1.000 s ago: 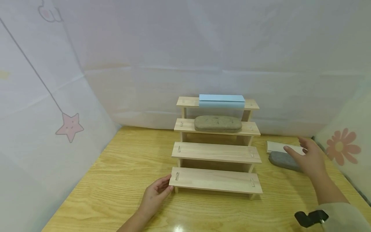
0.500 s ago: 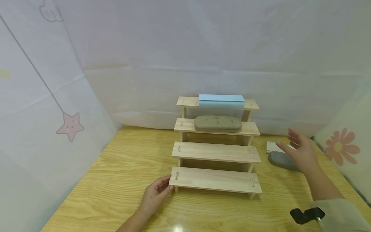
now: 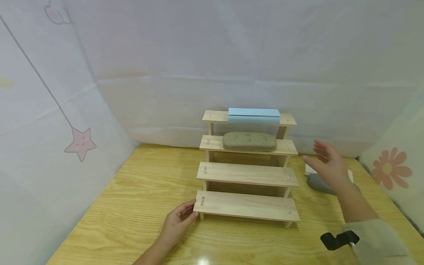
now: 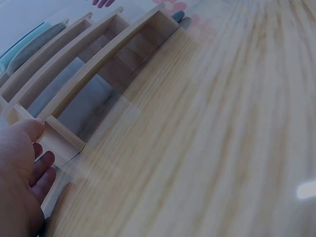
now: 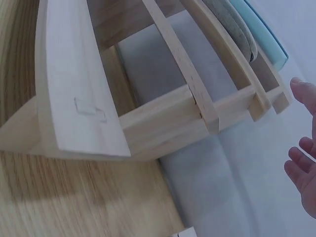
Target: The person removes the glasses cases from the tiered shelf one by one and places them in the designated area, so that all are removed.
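A four-step wooden display stand [image 3: 246, 173] stands on the wood-grain table. My left hand [image 3: 175, 223] holds the left end of its lowest step, thumb at the front corner and fingers by the side. A light blue glasses case [image 3: 254, 116] lies on the top step; a grey-green, soft-looking glasses case [image 3: 249, 141] rests one step below. Both lower steps are bare. My right hand [image 3: 326, 167] is raised to the right of the stand, fingers spread and holding nothing. In the right wrist view its fingers [image 5: 300, 160] are apart from the stand's upper end.
At the right on the table [image 3: 142, 184], a dark grey glasses case [image 3: 319, 184] lies in front of a white case [image 3: 308, 169], both partly hidden by my right hand and forearm. Pale cloth walls [image 3: 165, 92] enclose the table at the back and sides.
My right hand has moved left and slightly up, from over the grey and white cases toward the stand. The left hand and the stand have stayed put.
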